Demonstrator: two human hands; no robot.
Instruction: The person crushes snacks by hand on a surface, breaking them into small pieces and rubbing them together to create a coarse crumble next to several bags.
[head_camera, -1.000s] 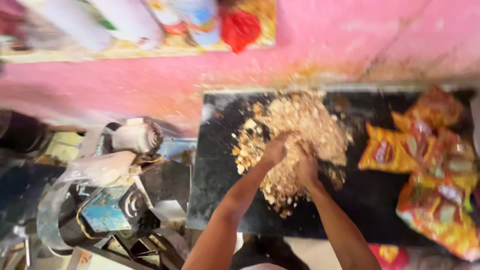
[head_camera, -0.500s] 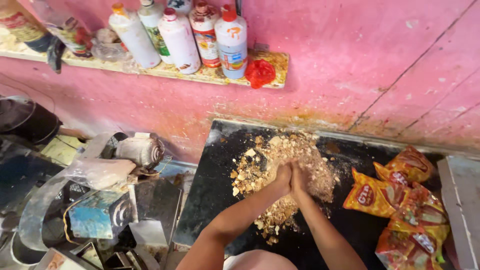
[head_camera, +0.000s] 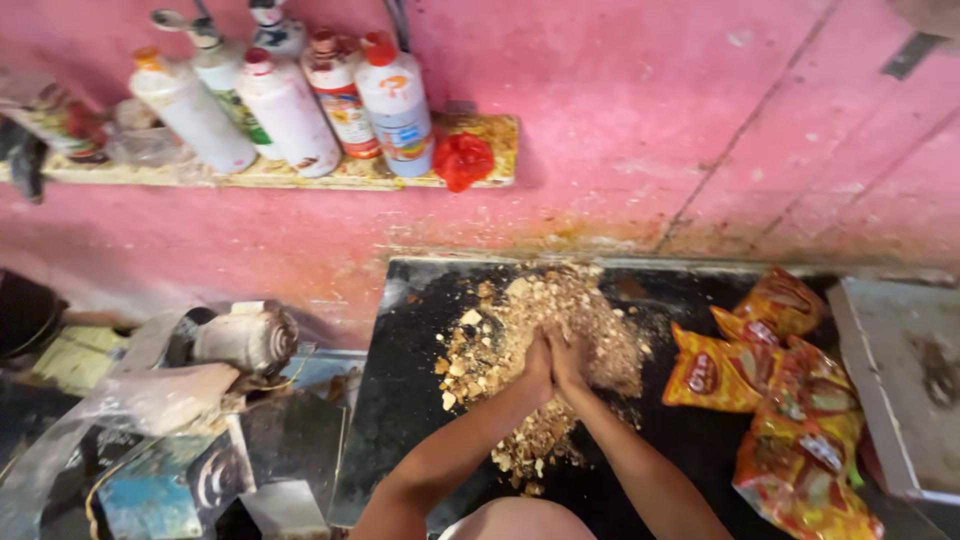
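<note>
Two hands pressed together in a heap of crumbs

The left hand (head_camera: 537, 362) and the right hand (head_camera: 570, 358) touch side by side, fingers flat and open, pushing down into the pile of tan crumbs (head_camera: 545, 345) in the middle of the black worktop (head_camera: 410, 400). Neither hand grips anything. Orange snack bags (head_camera: 775, 380) lie near on the right. Above, white bottles with red caps (head_camera: 330, 100) stand on a shelf (head_camera: 300, 175) on the pink wall (head_camera: 700, 120)
</note>
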